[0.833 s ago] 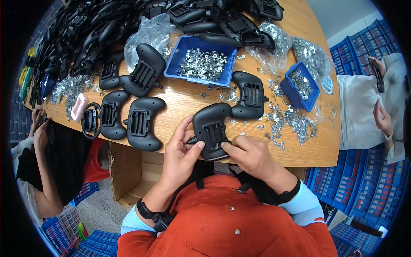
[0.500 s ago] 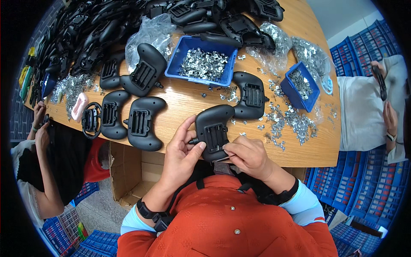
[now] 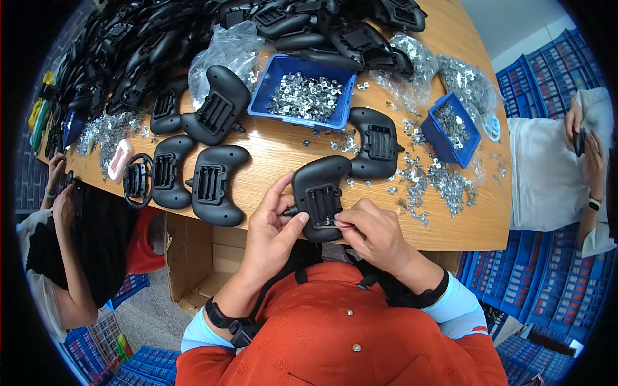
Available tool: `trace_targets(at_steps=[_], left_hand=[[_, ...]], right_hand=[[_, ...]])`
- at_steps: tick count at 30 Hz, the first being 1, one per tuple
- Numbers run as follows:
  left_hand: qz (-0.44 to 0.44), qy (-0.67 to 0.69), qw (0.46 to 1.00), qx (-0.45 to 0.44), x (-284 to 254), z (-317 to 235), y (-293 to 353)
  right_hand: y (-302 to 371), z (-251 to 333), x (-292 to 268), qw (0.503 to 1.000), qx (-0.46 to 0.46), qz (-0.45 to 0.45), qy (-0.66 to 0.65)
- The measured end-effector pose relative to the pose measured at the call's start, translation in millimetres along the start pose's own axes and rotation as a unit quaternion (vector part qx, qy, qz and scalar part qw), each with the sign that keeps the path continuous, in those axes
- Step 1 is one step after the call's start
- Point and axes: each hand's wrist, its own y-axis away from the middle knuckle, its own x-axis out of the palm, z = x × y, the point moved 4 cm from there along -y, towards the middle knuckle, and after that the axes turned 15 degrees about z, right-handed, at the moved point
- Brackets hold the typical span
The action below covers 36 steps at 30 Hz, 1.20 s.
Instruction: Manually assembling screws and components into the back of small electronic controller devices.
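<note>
My left hand (image 3: 273,228) grips a black game controller shell (image 3: 320,174) by its left side, thumb pressed on the near edge. The shell lies back side up with its battery compartment uncovered and springs showing at the slot ends. In a pinch at the shell's right side, my right hand (image 3: 373,235) holds a thin metal tool (image 3: 326,226). That tool lies across the near end of the compartment; whether it grips a small part is too fine to tell. Another controller shell (image 3: 375,143) touches the held one at its far right.
Several shells (image 3: 220,186) and a wheel-shaped part (image 3: 136,180) lie left. A blue bin (image 3: 256,106) holds metal clips; a smaller bin (image 3: 460,157) holds springs. Loose metal parts (image 3: 444,186) litter the right, and a shell heap (image 3: 148,51) the back. Co-workers' hands (image 3: 595,161) are at both sides.
The tool has swung from below the shell's near edge to lie across the compartment. My right fingers have shifted slightly. At the right, the co-worker's hands have moved with a dark part.
</note>
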Motion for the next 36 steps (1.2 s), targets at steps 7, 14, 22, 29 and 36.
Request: trace_targets(at_steps=[7,14,22,29,36], left_hand=[[-0.002,-0.002,1.000,-0.006,0.2,0.3,0.4],[-0.008,-0.010,1.000,-0.010,0.1,1.1,1.1],[-0.007,-0.015,1.000,-0.013,-1.7,1.2,1.7],[-0.005,0.001,1.000,-0.003,0.7,0.6,-0.4],[-0.004,-0.014,1.000,-0.008,-0.6,0.6,0.5]], right_hand=[[3.0,5.5,1.0,0.998,-0.008,0.042,0.054],[4.7,-3.2,3.5,1.000,-0.011,0.005,-0.023],[4.0,-2.5,5.4,1.000,-0.015,-0.001,-0.019],[9.4,0.3,-0.1,1.000,-0.013,-0.009,0.018],[-5.8,6.5,0.1,0.999,0.013,0.032,0.001]])
